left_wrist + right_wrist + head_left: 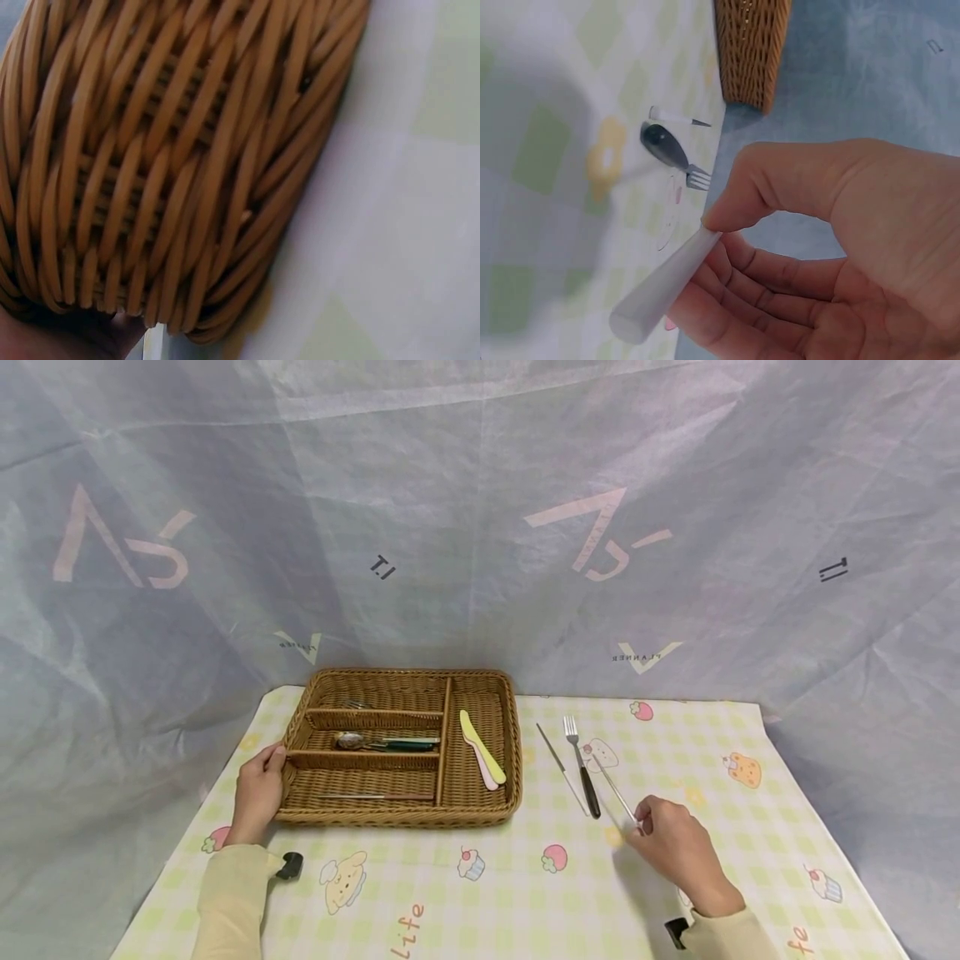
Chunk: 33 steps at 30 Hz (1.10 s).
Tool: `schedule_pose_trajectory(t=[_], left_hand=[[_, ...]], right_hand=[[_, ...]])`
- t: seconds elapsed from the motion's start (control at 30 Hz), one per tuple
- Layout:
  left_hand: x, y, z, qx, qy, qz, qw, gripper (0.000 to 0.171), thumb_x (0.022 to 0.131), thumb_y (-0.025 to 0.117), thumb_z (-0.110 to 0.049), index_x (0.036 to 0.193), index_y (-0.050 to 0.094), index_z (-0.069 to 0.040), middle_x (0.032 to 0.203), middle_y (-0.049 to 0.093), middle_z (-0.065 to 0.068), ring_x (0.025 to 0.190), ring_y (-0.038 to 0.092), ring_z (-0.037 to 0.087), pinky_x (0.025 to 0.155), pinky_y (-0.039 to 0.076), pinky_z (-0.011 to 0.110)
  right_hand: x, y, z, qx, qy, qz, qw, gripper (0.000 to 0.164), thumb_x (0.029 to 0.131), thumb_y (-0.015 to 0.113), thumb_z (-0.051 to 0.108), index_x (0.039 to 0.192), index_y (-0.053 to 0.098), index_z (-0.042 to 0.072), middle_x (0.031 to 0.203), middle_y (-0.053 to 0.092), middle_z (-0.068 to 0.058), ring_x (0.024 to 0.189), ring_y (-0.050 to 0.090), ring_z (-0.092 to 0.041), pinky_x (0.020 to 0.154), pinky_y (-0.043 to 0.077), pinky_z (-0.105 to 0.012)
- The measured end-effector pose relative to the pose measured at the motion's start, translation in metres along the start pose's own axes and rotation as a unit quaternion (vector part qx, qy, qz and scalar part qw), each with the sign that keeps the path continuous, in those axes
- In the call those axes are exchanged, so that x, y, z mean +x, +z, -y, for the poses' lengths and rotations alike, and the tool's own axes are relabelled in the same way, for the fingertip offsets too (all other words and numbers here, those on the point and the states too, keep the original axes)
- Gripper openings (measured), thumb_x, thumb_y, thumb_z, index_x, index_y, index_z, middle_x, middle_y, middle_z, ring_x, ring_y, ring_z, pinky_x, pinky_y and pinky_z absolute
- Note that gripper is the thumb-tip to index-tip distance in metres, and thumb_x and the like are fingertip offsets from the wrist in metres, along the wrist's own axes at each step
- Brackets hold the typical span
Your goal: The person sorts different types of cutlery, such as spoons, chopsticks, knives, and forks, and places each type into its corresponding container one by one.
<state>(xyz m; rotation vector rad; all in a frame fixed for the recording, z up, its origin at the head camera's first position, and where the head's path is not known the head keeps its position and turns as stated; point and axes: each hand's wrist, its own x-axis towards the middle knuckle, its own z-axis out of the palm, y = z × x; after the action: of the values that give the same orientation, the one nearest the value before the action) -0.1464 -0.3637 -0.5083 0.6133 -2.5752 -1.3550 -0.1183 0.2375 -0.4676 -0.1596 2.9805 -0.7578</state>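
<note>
My left hand (pixel 258 787) grips the left rim of a brown wicker cutlery basket (pixel 405 817), thumb over the edge. In the left wrist view the woven side of the basket (pixel 172 150) fills much of the frame. My right hand (pixel 678 843) pinches a thin chopstick (pixel 617 792) between thumb and fingers, its slim metal end pointing away toward the back. Its thick white end (pixel 664 289) shows in the right wrist view. On the cloth left of that hand lie a black-handled fork (pixel 582 772) and another white-handled chopstick (pixel 562 768).
Within the basket's compartments are a yellow knife (pixel 480 745), a pink knife (pixel 483 770), a spoon (pixel 349 741) among green-handled cutlery, and a brown-and-silver chopstick (pixel 408 797). A checked tablecloth (pixel 495 910) covers the table. Grey fabric (pixel 480 527) hangs behind it.
</note>
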Motion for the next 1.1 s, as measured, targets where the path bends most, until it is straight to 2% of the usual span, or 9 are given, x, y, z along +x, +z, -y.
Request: schedule_pose_trajectory(t=[0.37,0.87,1.1], left_hand=[[-0.001,0.001,0.0,-0.003,-0.003,-0.004,1.0,0.061,0.119,0.033,-0.039,0.161,0.043,0.004,0.164,0.042,0.03,0.155,0.032,0.05,0.127,0.029,0.065],[0.001,0.002,0.0,-0.007,0.004,-0.008,0.9999,0.06,0.119,0.034,-0.038,0.16,0.045,0.005,0.162,0.044,0.031,0.154,0.034,0.051,0.126,0.03,0.065],[0.001,0.001,0.0,-0.005,0.001,-0.008,1.0,0.061,0.119,0.034,-0.039,0.161,0.044,0.004,0.163,0.043,0.031,0.155,0.033,0.051,0.127,0.029,0.065]], right_hand=[[0.0,-0.013,0.017,0.006,-0.018,-0.018,1.0,0.011,0.082,0.07,0.003,0.093,0.069,0.004,0.075,0.06,0.003,0.063,0.05,-0.013,0.054,0.044,-0.031],[0.008,-0.014,0.04,0.008,-0.073,-0.038,0.997,0.015,0.079,0.068,-0.001,0.091,0.07,0.008,0.072,0.06,0.005,0.062,0.05,-0.011,0.055,0.043,-0.028],[0.012,-0.013,0.054,0.013,-0.095,-0.032,0.995,0.015,0.081,0.07,-0.001,0.09,0.069,0.011,0.073,0.059,0.006,0.06,0.048,-0.009,0.054,0.042,-0.027]])
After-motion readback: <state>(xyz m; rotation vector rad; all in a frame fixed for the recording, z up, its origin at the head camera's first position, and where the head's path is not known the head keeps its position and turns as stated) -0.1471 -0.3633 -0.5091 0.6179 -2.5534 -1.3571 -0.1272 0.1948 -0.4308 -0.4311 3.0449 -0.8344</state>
